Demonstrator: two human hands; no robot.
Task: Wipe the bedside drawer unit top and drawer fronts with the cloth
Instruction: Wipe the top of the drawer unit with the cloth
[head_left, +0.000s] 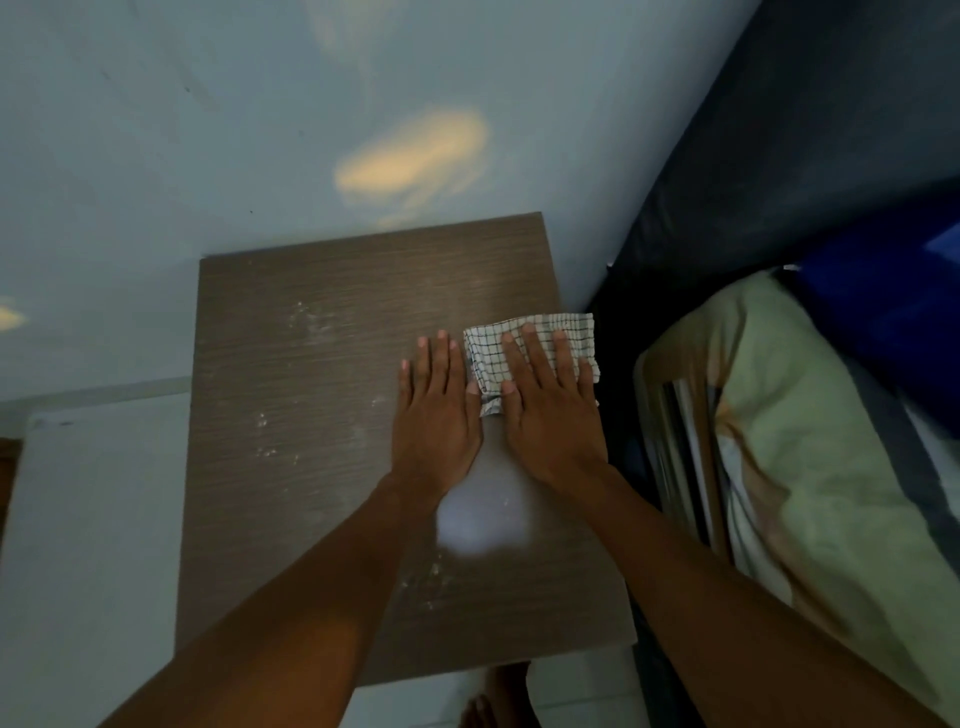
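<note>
The bedside drawer unit's brown wood-grain top (311, 415) fills the middle of the view, with pale dusty smears on its left and lower parts. A white cloth with a dark check pattern (535, 332) lies near the top's right edge. My right hand (550, 410) lies flat on the cloth with straight, spread fingers. My left hand (436, 410) rests flat on the bare wood just left of the cloth, its thumb at the cloth's edge. The drawer fronts are hidden below the top.
A pale blue wall (260, 130) stands behind the unit. To the right is a bed with a pale green pillow (810, 441) and dark blue bedding (883, 301). White floor tiles (93, 519) lie to the left. My foot (498, 701) shows below the unit's front edge.
</note>
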